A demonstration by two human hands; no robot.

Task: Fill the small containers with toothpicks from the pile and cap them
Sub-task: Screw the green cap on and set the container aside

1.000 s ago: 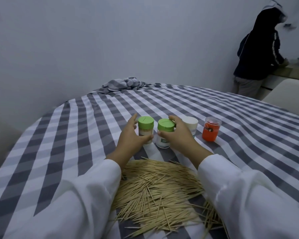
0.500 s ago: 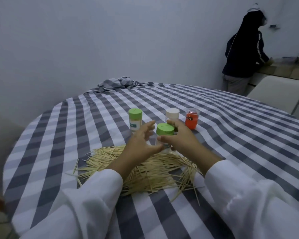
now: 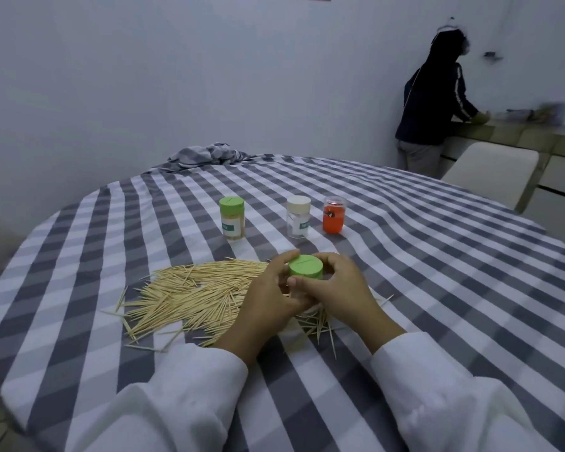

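Head view: we grip the green-capped container (image 3: 305, 272) in both hands, left hand (image 3: 269, 296) and right hand (image 3: 338, 290) curled round it, over the toothpick pile (image 3: 193, 293). Beyond the pile stand a toothpick-filled green-capped jar (image 3: 231, 221), a white-capped jar (image 3: 298, 220) and an orange jar (image 3: 334, 215).

This looks like a room in a home, likely a dining corner. The round worktop (image 3: 405, 256) wears a grey-and-white checked cloth, bunched into a rumpled heap (image 3: 206, 154) at its far edge against a plain pale wall (image 3: 177, 76). Beyond the worktop's far right side stands a cream chair back (image 3: 490, 171), and behind that a person in a dark hooded jacket (image 3: 434, 102) leans at a pale tiled counter (image 3: 519, 132).
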